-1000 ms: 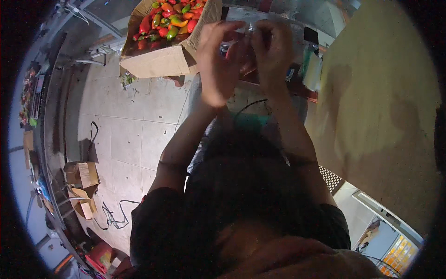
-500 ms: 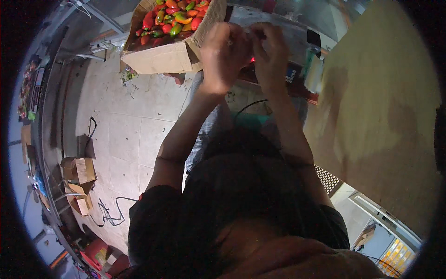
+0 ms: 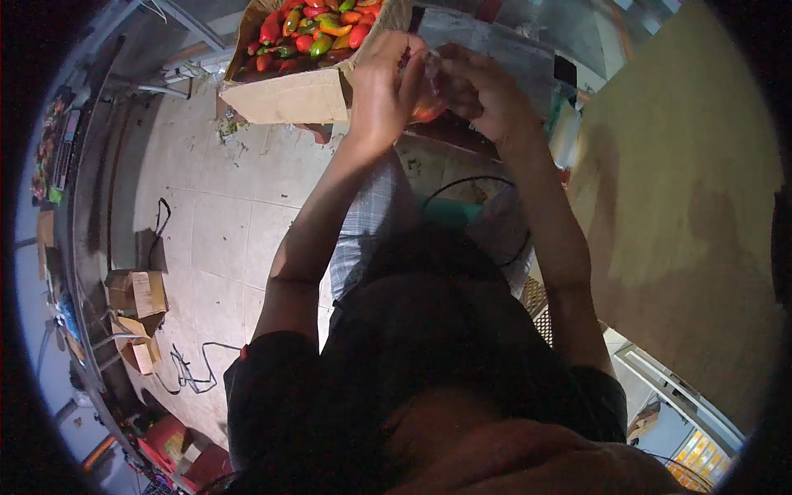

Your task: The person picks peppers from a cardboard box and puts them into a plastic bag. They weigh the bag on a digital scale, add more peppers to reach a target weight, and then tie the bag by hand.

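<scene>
Between my hands hangs a clear plastic bag (image 3: 428, 103) with something red and orange inside, likely peppers, though my fingers cover much of it. My left hand (image 3: 383, 89) is closed around the bag's left side and top. On the other side my right hand (image 3: 488, 92) bends its fingers in against the gathered plastic, closed on it. Just left of my left hand stands an open cardboard box (image 3: 285, 99) holding many red, green and orange peppers (image 3: 320, 35).
A dark work surface (image 3: 495, 49) lies beyond my hands. The large wooden board (image 3: 676, 198) rises on the right. A black cable (image 3: 470, 178) loops below my right forearm. Torn cardboard boxes (image 3: 136, 305) and a dark cord (image 3: 194, 371) lie on the tiled floor at left.
My right hand has turned and shifted slightly down and right. More of the bag and its red-orange contents now shows between my hands. The pepper box appears slightly higher and farther right.
</scene>
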Demonstrator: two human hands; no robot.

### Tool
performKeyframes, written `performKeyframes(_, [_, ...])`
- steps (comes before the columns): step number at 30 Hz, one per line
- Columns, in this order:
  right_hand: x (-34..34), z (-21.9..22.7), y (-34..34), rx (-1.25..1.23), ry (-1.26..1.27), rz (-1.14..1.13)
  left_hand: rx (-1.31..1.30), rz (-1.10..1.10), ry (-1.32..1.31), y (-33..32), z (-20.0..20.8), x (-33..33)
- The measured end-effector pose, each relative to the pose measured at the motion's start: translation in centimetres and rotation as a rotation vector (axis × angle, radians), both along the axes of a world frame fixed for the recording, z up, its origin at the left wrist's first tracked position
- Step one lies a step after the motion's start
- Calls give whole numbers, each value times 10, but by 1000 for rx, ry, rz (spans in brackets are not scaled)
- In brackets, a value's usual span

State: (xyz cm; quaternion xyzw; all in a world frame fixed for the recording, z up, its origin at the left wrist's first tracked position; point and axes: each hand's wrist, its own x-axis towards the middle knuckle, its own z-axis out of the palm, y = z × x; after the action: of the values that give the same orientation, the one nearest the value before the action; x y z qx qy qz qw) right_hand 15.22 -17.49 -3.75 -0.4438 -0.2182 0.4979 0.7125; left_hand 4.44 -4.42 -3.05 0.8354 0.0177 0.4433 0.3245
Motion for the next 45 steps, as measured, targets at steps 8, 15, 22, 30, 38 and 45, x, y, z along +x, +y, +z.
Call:
performKeyframes(8, [-22, -11, 6, 37, 61, -202, -67, -24, 4, -16, -2, -19])
performKeyframes(15, [-58, 25, -5, -143, 144, -503, -73, -101, 48, -20, -6, -24])
performKeyframes(22, [-47, -5, -5, -121, -883, -577, -88, -211, 130, -23, -10, -25])
performKeyframes(30, [-59, 5, -6, -67, -1180, -447, 46, -105, 63, -17, 10, -30])
performKeyframes(38, [-66, 15, 0, -8, -1319, -482, -27, 16, -10, -15, 26, -39])
performKeyframes(45, [-83, 6, -17, -145, -1393, -300, 211, -122, 530, -4, 35, -70])
